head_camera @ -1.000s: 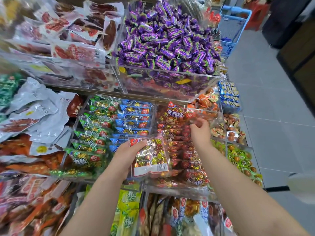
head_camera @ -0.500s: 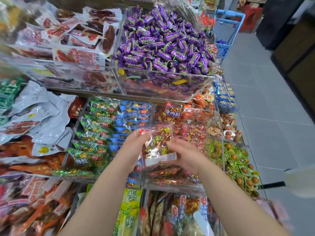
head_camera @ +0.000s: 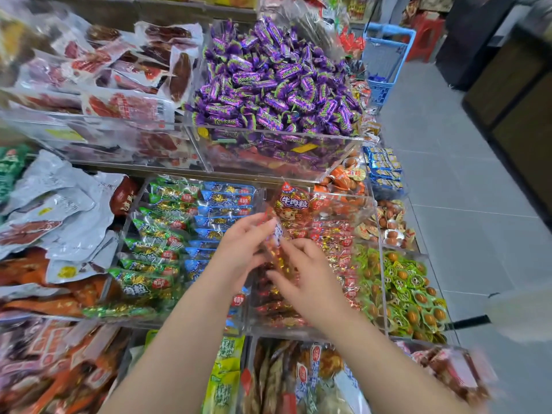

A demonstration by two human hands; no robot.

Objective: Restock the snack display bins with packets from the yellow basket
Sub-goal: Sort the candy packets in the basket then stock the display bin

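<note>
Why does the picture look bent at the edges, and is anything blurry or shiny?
Head view: the wide lens bows the shelf edge and floor tiles; the purple sweets are sharp; the packet between the left hand and right hand is smeared by motion; the bags at lower right blur most; light is soft and even, with pale glare on the clear bin front.

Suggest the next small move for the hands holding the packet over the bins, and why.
Probably lower the packet into the bin right below it and let go. The left hand and right hand both pinch it just above that bin, and its red and gold contents seem to match the red packets lying there.
</note>
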